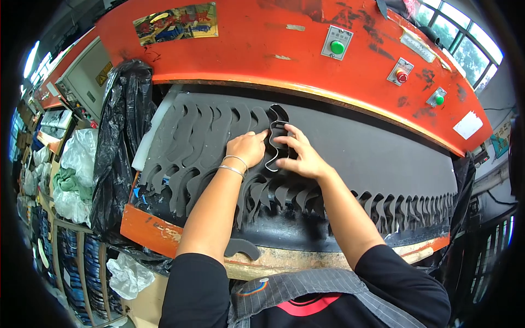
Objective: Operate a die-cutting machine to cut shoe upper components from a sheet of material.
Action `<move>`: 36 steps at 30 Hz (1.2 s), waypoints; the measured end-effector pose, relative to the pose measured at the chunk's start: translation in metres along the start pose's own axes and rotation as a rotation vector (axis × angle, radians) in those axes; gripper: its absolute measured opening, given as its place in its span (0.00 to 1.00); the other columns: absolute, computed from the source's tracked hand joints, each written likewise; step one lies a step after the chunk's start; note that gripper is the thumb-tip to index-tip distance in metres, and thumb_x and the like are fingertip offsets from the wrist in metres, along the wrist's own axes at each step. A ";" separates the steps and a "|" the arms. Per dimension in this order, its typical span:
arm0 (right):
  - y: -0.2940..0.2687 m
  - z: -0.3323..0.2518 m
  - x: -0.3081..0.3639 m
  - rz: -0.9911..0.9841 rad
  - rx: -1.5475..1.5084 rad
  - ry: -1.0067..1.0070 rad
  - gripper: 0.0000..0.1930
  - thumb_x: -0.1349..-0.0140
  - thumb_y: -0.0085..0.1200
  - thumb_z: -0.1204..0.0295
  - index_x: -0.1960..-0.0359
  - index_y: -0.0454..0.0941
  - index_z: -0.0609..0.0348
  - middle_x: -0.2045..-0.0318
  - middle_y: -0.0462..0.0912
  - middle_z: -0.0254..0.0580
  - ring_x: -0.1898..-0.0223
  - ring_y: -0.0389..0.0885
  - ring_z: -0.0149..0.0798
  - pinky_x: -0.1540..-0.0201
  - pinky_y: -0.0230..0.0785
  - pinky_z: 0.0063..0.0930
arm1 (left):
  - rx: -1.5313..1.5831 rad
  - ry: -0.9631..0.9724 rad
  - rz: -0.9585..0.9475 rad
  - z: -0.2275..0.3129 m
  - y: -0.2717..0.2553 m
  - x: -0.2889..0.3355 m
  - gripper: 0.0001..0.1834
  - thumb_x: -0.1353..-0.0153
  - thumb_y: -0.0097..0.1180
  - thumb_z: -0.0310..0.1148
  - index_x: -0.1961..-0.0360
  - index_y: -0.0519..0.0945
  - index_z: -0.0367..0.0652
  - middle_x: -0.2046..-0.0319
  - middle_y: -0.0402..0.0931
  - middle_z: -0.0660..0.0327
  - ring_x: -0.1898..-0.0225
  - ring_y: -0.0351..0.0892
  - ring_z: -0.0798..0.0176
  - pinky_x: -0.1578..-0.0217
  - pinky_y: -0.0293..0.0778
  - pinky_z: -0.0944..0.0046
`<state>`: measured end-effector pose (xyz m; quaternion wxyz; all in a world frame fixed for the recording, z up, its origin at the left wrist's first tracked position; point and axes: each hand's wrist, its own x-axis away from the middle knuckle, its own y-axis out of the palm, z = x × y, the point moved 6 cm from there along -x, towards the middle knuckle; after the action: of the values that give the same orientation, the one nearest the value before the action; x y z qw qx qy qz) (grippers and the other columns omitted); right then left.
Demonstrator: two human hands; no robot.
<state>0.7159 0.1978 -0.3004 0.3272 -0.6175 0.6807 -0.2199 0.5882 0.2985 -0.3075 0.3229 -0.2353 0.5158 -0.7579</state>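
Head view: right hand, part-closed, holds cutter; left hand, grip unclear; bag contains green cloth.

Mach. front: red-orange, blk scuffs; lower lip yellow-orange. Nameplate: gold w/ red chars. Upper btn green, mid btn red, far-R btn green. Sheet: plain dk grey; cut strips same. Curved cutter: blk + silvery edge. Bangles: silver. Apron: grey, pale pinstripes, multicol. rainbow motif. Tee: blk, red-pink ring. L bag: glossy blk. Counter edge: orange, worn tan patches.
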 end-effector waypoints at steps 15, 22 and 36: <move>0.008 -0.026 0.022 0.219 0.465 0.010 0.46 0.54 0.66 0.45 0.38 0.64 0.59 0.38 0.63 0.70 0.32 0.57 0.61 0.31 0.50 0.48 | 0.013 -0.009 0.015 0.010 -0.005 -0.014 0.24 0.38 0.41 0.40 0.40 0.73 0.64 0.52 0.77 0.55 0.50 0.77 0.49 0.49 0.73 0.52; -0.099 0.028 0.128 0.552 -0.106 -0.042 0.47 0.44 0.63 0.58 0.29 0.48 0.61 0.28 0.47 0.55 0.26 0.43 0.51 0.27 0.40 0.43 | 0.490 0.030 0.459 0.009 -0.021 0.035 0.16 0.41 0.57 0.32 0.52 0.81 0.41 0.65 0.82 0.54 0.64 0.82 0.61 0.60 0.77 0.64; -0.405 0.144 0.265 1.401 0.383 0.218 0.43 0.34 0.46 0.46 0.28 0.44 0.63 0.29 0.39 0.67 0.26 0.33 0.59 0.29 0.34 0.46 | 0.346 0.390 0.230 0.228 -0.104 -0.004 0.20 0.38 0.54 0.43 0.76 0.83 0.37 0.84 0.80 0.59 0.83 0.79 0.70 0.76 0.75 0.66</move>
<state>1.0946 -0.1054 -0.1611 0.4237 0.0559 0.8941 -0.1343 0.7228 0.1847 -0.1291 0.3371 0.0336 0.4545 -0.8238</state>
